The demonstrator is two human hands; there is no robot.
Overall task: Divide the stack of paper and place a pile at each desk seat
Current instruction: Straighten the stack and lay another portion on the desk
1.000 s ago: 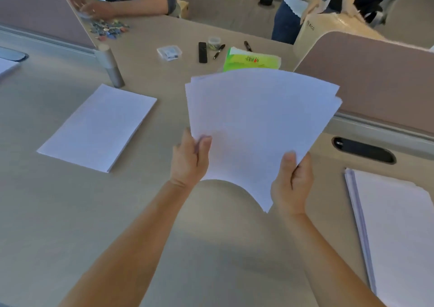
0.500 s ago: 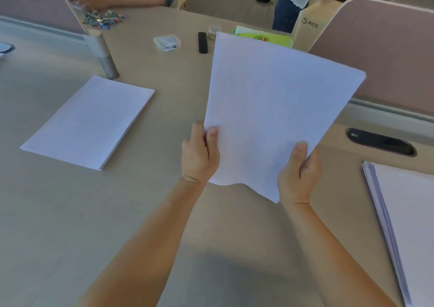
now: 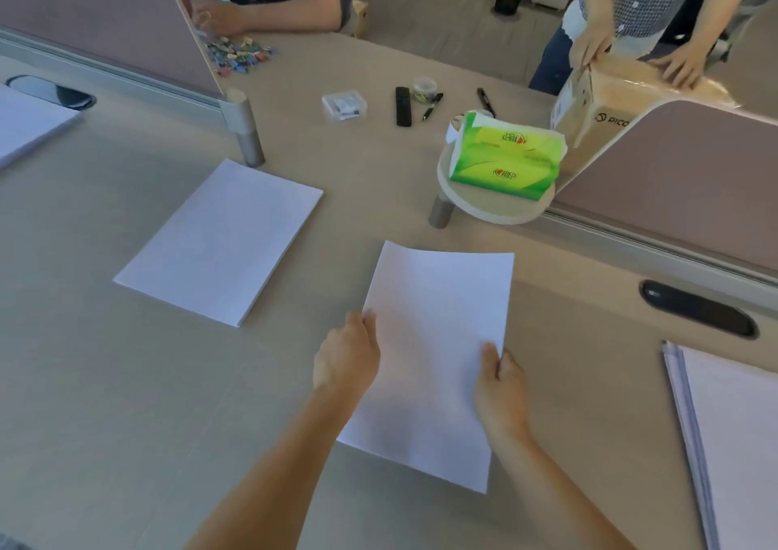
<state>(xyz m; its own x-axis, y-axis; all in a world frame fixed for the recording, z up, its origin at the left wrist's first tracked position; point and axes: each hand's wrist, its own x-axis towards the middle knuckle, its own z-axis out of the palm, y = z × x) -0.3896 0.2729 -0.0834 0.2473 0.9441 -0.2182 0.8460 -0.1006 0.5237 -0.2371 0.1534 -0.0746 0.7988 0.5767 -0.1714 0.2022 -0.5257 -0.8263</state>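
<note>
Setting sheaf of paper (image 3: 433, 356) on desk (image 3: 105, 381): best lowered flat, edges squared, clear of placed pile (image 3: 219, 240) to left; left hand (image 3: 347, 358) pinches sheaf's left edge, right hand (image 3: 501, 393) grips right edge, thumb on top; both forearms extended forward; larger stack (image 3: 732, 436) lies far right.

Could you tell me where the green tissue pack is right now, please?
The green tissue pack sits on a small round shelf at the end of the right divider panel, beyond the held paper.

Both forearms are bare up to the frame edge, no sleeves showing. The left hand (image 3: 347, 353) and right hand (image 3: 501, 396) are bare.
</note>
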